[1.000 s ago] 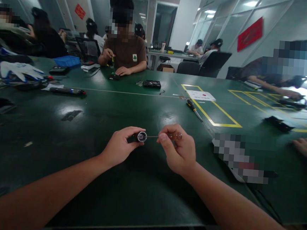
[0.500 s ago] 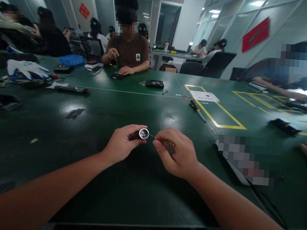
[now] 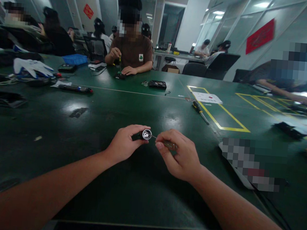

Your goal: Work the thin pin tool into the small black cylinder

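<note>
My left hand (image 3: 126,143) grips a small dark cylinder with a bright white rim (image 3: 147,134) between thumb and fingers. Its open end faces me, and small pale parts show inside; its far side is hidden. Fingers of my right hand (image 3: 180,154) are closed around the brownish, see-through handle of a small screwdriver (image 3: 170,144). The thin shaft points left and its tip reaches the cylinder's rim. Whether the tip touches a part inside, I cannot tell. Both hands are held above the green table (image 3: 125,198).
Beyond my hands lie a larger screwdriver (image 3: 201,112), a white paper (image 3: 206,97) and a black case (image 3: 157,84). A power strip (image 3: 238,167) lies to the right. Gloves (image 3: 33,68) and a marker (image 3: 75,88) are left. Across the table a person (image 3: 132,51) works with a tool.
The whole view has shifted slightly, so everything appears a little further right. The cylinder's open end is turned slightly differently. Both hands keep their holds.
</note>
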### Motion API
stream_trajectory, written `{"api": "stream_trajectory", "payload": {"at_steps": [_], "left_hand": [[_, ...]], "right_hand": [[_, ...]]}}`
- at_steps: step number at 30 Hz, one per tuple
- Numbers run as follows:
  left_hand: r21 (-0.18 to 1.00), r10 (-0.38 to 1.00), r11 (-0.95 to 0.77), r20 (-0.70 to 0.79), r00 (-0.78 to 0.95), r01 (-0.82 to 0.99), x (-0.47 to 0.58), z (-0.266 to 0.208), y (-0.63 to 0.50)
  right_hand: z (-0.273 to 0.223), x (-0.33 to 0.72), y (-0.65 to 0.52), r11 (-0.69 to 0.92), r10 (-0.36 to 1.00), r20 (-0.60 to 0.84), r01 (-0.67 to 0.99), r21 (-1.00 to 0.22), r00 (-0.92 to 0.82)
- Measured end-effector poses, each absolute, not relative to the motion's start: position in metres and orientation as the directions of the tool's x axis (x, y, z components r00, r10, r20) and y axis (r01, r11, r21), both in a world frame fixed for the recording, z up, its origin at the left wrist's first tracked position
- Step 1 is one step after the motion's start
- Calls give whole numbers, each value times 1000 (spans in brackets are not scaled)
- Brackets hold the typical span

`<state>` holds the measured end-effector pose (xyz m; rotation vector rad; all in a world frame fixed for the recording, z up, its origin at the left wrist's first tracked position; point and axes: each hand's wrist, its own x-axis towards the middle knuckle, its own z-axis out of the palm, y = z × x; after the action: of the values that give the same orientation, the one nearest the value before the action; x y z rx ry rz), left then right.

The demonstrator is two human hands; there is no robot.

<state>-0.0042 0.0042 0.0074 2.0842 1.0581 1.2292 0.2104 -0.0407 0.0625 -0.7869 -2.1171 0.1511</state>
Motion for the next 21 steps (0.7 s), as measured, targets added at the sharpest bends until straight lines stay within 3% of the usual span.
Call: {"api": "stream_trajectory", "payload": {"at_steps": [7,13,21], "left_hand": [[679,783,-622,538,312,390,-6,6,4],[671,783,-622,536,315,404,-5,6,4],[677,796,-605,524,303,418,-4,6,4]], "right_hand": [[61,210,-38,802,579,675,467,-372,-458],[58,212,-38,722,679,649,477,-502,-344],[59,211,-37,711,690,637,483,-511,-342]]}}
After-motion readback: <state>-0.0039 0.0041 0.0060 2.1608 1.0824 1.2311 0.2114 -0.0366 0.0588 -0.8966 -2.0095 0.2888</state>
